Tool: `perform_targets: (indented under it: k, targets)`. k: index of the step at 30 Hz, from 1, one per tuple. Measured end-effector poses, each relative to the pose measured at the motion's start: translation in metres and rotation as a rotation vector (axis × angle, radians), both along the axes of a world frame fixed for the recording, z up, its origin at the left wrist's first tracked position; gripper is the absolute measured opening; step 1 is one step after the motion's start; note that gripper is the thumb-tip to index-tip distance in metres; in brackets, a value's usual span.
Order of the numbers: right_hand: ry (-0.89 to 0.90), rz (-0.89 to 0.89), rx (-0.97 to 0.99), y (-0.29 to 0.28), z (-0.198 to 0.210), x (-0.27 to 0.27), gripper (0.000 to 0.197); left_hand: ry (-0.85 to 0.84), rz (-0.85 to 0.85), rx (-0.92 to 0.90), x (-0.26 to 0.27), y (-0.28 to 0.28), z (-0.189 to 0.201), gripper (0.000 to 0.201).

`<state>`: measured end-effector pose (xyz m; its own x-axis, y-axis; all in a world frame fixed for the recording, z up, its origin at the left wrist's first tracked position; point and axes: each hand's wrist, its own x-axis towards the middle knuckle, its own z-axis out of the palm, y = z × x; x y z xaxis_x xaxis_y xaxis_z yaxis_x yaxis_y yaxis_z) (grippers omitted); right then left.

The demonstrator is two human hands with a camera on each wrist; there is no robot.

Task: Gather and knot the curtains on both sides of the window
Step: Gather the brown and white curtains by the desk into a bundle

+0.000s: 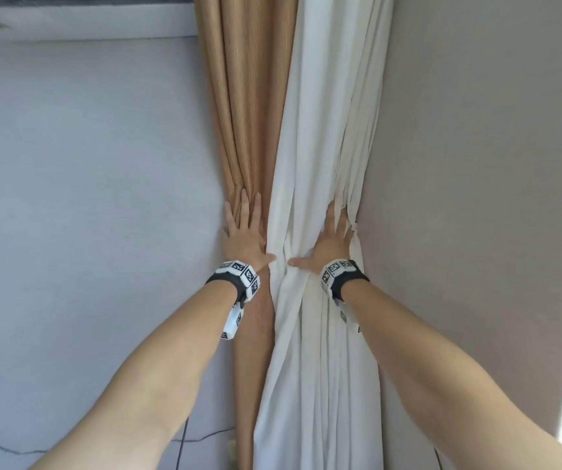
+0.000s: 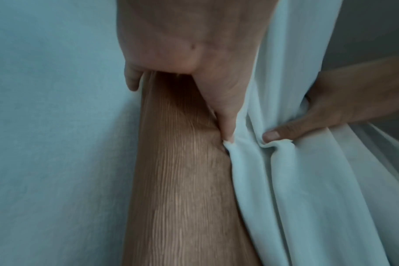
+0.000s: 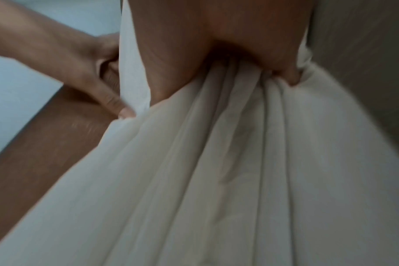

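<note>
Left hand: I see my left hand laid flat on the tan curtain, fingers straight and spread upward, palm pressing the folds toward the wall behind; nothing is clamped in it
Left thumb: the thumb sticks out sideways and its tip pokes into the edge of the white curtain, right where the two cloths meet
Right hand: my right hand lies just as flat on the white curtain, fingers stretched up and partly sunk between the pleats near the curtain's right edge; in the right wrist view the cloth bunches under the palm but I cannot tell if any fold is truly pinched
Right thumb: it points left toward the other thumb, tip pressing a small dent into the white cloth; the two thumb tips are near each other, not touching
Hands together: side by side at one height, apart, squeezing the drapes from both sides into a narrow waist
Curtains: both hang in the corner, tan on the left against the grey wall, white on the right against the beige wall, touching along their length, no knot in view
Wristbands: each wrist carries a black strap with white blocks printed with black square codes; no words I can read
</note>
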<state>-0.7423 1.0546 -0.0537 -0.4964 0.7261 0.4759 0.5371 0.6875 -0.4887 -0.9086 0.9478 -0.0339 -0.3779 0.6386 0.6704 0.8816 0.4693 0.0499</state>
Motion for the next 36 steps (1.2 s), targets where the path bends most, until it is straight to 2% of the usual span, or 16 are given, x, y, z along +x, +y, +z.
perform_targets:
  k: [3,5,7,9,11,13,16,18,21,24,25,28,29,33,34,36]
  targets:
    - [0.046,0.021,-0.153,-0.012,-0.001,0.024,0.166,-0.077,-0.084,-0.042,0.012,-0.023,-0.005,0.158]
    - [0.043,0.018,-0.227,-0.035,-0.005,0.037,0.158,-0.087,-0.106,-0.024,0.025,-0.042,-0.005,0.151]
    - [0.103,0.039,-0.239,-0.069,-0.012,0.051,0.142,-0.137,-0.162,0.087,0.043,-0.063,-0.012,0.137]
    - [0.326,0.066,-0.182,-0.108,-0.025,0.070,0.124,-0.296,-0.349,0.284,0.067,-0.088,-0.024,0.119]
    - [0.516,0.046,-0.110,-0.152,-0.043,0.092,0.120,-0.455,-0.527,0.482,0.094,-0.119,-0.038,0.108]
    - [0.640,0.016,-0.035,-0.196,-0.063,0.118,0.123,-0.481,-0.600,0.614,0.120,-0.154,-0.051,0.104]
    - [0.735,-0.038,0.026,-0.258,-0.084,0.154,0.126,-0.439,-0.635,0.649,0.157,-0.205,-0.067,0.095]
    - [0.739,-0.074,0.055,-0.290,-0.095,0.173,0.125,-0.438,-0.720,0.640,0.181,-0.235,-0.073,0.094]
    - [0.746,-0.091,0.072,-0.321,-0.108,0.199,0.120,-0.500,-0.811,0.546,0.215,-0.270,-0.077,0.103]
    - [0.542,-0.020,0.125,-0.342,-0.116,0.220,0.107,-0.517,-0.867,0.360,0.244,-0.290,-0.078,0.093]
    - [0.474,0.045,0.114,-0.345,-0.119,0.224,0.095,-0.506,-0.893,0.317,0.253,-0.294,-0.078,0.093]
    - [0.354,0.157,0.070,-0.344,-0.130,0.231,0.030,-0.436,-0.856,0.303,0.276,-0.304,-0.081,0.103]
    - [0.347,0.188,0.027,-0.345,-0.133,0.232,0.025,-0.430,-0.828,0.332,0.283,-0.308,-0.081,0.105]
    - [0.295,0.317,-0.094,-0.364,-0.124,0.228,0.037,-0.419,-0.749,0.373,0.293,-0.323,-0.073,0.122]
    - [0.272,0.356,-0.088,-0.370,-0.121,0.225,0.045,-0.439,-0.745,0.357,0.294,-0.326,-0.070,0.129]
    - [0.252,0.425,-0.111,-0.381,-0.118,0.222,0.078,-0.515,-0.731,0.347,0.293,-0.330,-0.063,0.137]
